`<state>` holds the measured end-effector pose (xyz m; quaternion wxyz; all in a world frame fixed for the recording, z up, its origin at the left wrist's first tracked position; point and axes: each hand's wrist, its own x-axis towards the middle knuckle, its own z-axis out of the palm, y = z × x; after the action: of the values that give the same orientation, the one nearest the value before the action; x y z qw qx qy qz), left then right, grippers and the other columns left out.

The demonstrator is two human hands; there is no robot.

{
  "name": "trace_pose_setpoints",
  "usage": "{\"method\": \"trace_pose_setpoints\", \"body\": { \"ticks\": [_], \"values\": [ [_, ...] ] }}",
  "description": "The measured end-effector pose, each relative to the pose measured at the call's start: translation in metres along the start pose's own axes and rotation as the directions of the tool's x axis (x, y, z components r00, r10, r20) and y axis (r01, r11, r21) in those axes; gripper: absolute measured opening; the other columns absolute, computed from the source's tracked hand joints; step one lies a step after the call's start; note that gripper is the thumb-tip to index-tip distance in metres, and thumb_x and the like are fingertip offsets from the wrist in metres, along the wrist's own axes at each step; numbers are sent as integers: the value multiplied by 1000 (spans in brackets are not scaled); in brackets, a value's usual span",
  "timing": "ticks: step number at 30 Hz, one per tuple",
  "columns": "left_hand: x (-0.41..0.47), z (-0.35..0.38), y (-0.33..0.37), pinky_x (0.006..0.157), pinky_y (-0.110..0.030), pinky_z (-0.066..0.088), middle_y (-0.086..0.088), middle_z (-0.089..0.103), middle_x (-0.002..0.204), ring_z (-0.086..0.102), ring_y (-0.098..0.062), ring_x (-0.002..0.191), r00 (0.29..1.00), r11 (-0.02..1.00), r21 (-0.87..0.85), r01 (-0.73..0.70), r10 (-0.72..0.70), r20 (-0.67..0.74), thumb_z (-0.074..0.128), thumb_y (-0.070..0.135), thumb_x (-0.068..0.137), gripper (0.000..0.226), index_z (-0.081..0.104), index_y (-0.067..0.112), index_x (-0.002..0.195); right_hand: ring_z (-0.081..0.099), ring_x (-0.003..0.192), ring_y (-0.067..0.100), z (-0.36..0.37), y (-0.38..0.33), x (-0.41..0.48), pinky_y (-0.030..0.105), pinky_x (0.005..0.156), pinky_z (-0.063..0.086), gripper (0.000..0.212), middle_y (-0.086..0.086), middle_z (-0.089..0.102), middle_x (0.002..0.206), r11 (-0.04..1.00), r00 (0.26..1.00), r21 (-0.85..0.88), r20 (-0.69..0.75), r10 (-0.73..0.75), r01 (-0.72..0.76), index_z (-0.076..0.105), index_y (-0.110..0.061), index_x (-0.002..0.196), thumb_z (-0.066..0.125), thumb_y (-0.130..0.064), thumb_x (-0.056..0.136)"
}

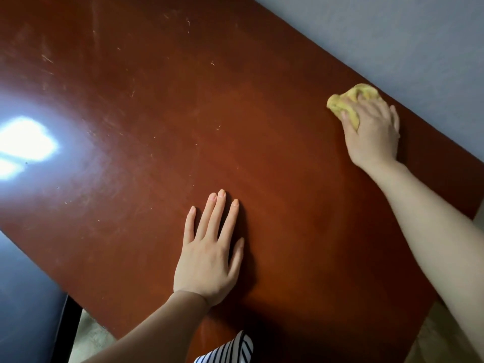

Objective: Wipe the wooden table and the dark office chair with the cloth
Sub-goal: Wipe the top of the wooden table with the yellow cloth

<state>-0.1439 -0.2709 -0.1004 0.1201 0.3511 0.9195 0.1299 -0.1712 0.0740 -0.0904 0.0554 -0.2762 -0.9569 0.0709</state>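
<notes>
Fingers [217,213] on the left hand [207,260] are straight, a bit spread, just lying flat on the wooden surface [131,100], holding nothing. Further back, by the edge along the wall [392,35], the right hand [372,134] has its fingers curled over the bunched yellow cloth [337,103], pressing it down.

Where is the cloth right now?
Head view, far right: the yellow cloth is bunched under the right hand on the wooden table, close to the edge along the grey wall.
</notes>
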Motion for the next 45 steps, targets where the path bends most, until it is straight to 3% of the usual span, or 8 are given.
{"method": "trace_pose_setpoints", "body": {
  "ticks": [4,7,14,19,25,33,39,45],
  "values": [
    [-1,1,0,115,-46,6,-7,16,157,7,-21,146,1000,1000,-4,1,-1,8,29,41,95,60,24,17,150,1,148,27,12,-27,34,55,114,-7,48,5,18,159,985,988,-76,4,156,-156,35,-26,146,32,-41,101],
    [-1,1,0,114,-47,9,-7,18,157,8,-21,146,1000,1000,-4,3,-3,12,29,41,95,60,24,17,150,-2,148,24,19,-50,49,57,113,-10,56,1,9,161,976,980,-114,59,192,-184,21,-28,151,24,-50,100],
    [0,-1,-1,114,-46,9,-8,20,156,10,-21,145,1000,1000,5,7,-7,16,30,40,95,59,28,15,149,15,146,23,28,-94,14,54,114,-6,56,3,37,152,998,995,-23,84,-49,51,22,-27,149,25,-51,99],
    [3,-2,-3,115,-45,6,-9,20,156,9,-21,145,1000,1000,25,16,-17,11,29,40,95,59,28,15,149,22,144,24,23,-105,-60,57,115,3,50,-1,32,154,963,956,-48,143,-257,266,22,-43,147,21,-53,98],
    [1,-3,-1,116,-43,2,-7,16,156,9,-22,146,1000,999,35,16,-17,22,25,42,96,60,24,16,150,35,139,23,6,-65,-139,56,114,18,47,-1,46,146,953,945,-43,151,-289,299,41,-37,142,31,-48,97],
    [1,-4,0,118,-41,-1,-8,16,156,8,-21,145,1000,1000,25,10,-11,7,25,40,94,61,28,12,148,35,138,23,-21,42,-148,50,114,18,48,3,50,142,996,993,-36,77,85,-83,49,-28,138,34,-46,96],
    [1,-1,2,117,-43,2,-10,18,155,10,-22,145,1000,1000,24,8,-8,1,26,40,94,61,29,11,148,22,142,23,-23,84,-86,52,116,8,43,1,36,152,932,931,-41,50,361,-359,38,-35,143,34,-42,101],
    [2,0,1,116,-44,5,-11,20,155,11,-23,145,1000,1000,24,1,-1,-10,27,40,94,61,30,11,147,8,146,20,-11,54,-27,56,113,0,46,-6,17,159,868,865,-46,75,496,-494,24,-47,146,24,-51,100]
  ]
}}
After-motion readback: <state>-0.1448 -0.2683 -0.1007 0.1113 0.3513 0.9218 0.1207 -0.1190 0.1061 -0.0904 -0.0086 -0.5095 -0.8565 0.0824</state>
